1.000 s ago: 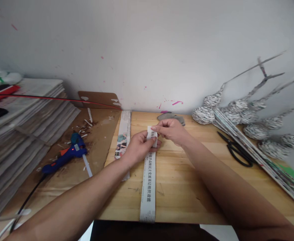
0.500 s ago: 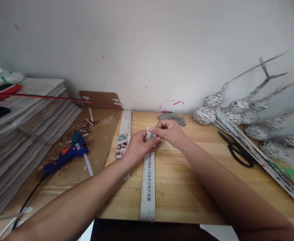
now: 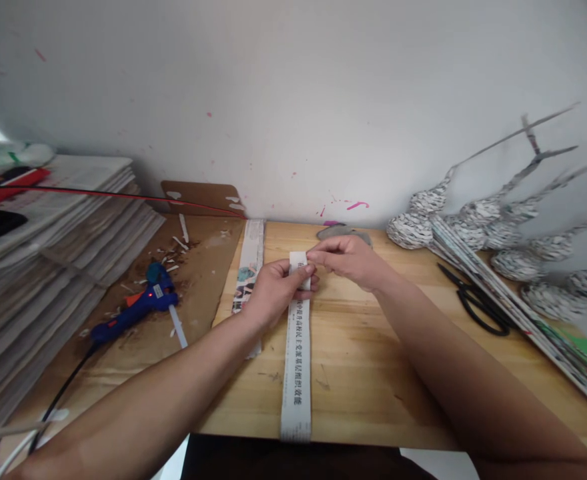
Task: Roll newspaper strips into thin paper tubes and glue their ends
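A long newspaper strip (image 3: 296,360) with printed characters runs from my hands down over the table's front edge. My left hand (image 3: 282,285) is closed on its far end, thumb on top and fingers underneath. Thumb and forefinger of my right hand (image 3: 341,259) pinch the strip's upper right edge. Left of it lies a second, stacked set of newspaper strips (image 3: 252,250) with a coloured picture, partly covered by my left forearm. A grey cloth-like piece (image 3: 343,231) lies behind my right hand.
On cardboard (image 3: 208,267) at left rest a blue glue gun (image 3: 138,310) and white scraps. Beyond stands a tall newspaper stack (image 3: 63,280). At right are black scissors (image 3: 476,307), long paper rolls (image 3: 513,300) and several woven paper gourds (image 3: 408,230) against the wall.
My right hand has shifted slightly right, from the middle of the strip's end to its edge, uncovering more of the flat top. My left hand keeps its hold.
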A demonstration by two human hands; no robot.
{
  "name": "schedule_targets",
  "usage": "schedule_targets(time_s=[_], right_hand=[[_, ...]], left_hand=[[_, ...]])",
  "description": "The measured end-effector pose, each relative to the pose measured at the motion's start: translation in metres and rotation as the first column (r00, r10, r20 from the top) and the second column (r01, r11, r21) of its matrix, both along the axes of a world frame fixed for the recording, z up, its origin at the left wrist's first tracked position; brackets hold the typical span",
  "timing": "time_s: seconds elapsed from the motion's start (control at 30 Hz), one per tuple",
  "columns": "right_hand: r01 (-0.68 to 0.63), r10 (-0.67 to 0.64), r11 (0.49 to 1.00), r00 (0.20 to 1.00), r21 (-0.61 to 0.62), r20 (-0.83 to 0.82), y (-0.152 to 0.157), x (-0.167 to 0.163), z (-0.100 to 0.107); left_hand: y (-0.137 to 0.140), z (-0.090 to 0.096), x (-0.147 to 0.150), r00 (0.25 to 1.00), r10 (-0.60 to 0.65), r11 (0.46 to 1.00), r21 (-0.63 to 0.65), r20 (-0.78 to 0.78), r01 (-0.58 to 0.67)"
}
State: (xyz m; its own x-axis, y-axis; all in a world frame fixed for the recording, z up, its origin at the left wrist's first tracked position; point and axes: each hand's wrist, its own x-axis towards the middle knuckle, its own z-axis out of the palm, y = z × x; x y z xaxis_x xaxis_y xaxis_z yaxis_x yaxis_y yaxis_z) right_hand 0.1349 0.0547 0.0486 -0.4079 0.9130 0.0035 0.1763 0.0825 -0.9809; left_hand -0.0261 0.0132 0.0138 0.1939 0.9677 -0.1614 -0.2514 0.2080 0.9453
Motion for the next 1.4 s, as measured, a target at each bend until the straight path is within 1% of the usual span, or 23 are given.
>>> schedule_targets(time_s=[0.1, 0.2, 0.27, 0.33, 0.53, 0.7, 0.87, 1.17, 1.4], right_hand=[[-0.015, 0.015, 1.0, 1.0, -0.007, -0.001, -0.001, -0.001, -0.003], [0.031, -0.031, 0.999, 1.0, -0.024, 0.004, -0.002, -0.004, -0.005], [0.077, -0.077, 0.997, 0.997, -0.03, -0.002, -0.002, -0.004, -0.005], [0.095, -0.095, 0.995, 0.995, -0.039, -0.004, 0.0, -0.002, -0.003], [0.003, 0.0, 0.994, 1.0, -0.111, 0.028, 0.005, 0.008, -0.003], [0.013, -0.011, 0.997, 1.0, -0.079, 0.03, 0.006, 0.008, -0.006], [0.004, 0.001, 0.996, 0.999, -0.09, 0.051, 0.005, 0.007, -0.005], [-0.009, 0.016, 0.997, 0.996, -0.078, 0.087, 0.005, 0.007, -0.005], [0.025, -0.018, 0.993, 0.998, -0.111, 0.059, 0.006, 0.006, -0.007]], left_hand=[[0.001, -0.001, 0.0, 1.0, -0.02, 0.999, 0.035, -0.024, 0.021], [0.001, -0.002, -0.001, 0.998, -0.061, 0.998, 0.031, -0.011, 0.061], [0.001, -0.003, -0.001, 0.996, -0.088, 0.996, 0.018, 0.016, 0.088], [0.001, -0.003, -0.001, 0.995, -0.1, 0.995, 0.012, 0.031, 0.099], [0.003, -0.003, -0.002, 0.998, -0.057, 0.998, 0.004, 0.011, 0.057], [0.002, -0.004, -0.003, 0.998, -0.067, 0.998, 0.007, 0.006, 0.067], [0.002, -0.004, -0.002, 0.998, -0.067, 0.997, 0.023, 0.007, 0.067], [0.002, -0.004, -0.002, 0.998, -0.061, 0.998, -0.001, 0.019, 0.061], [0.002, -0.002, -0.001, 0.998, -0.059, 0.998, -0.007, 0.024, 0.059]])
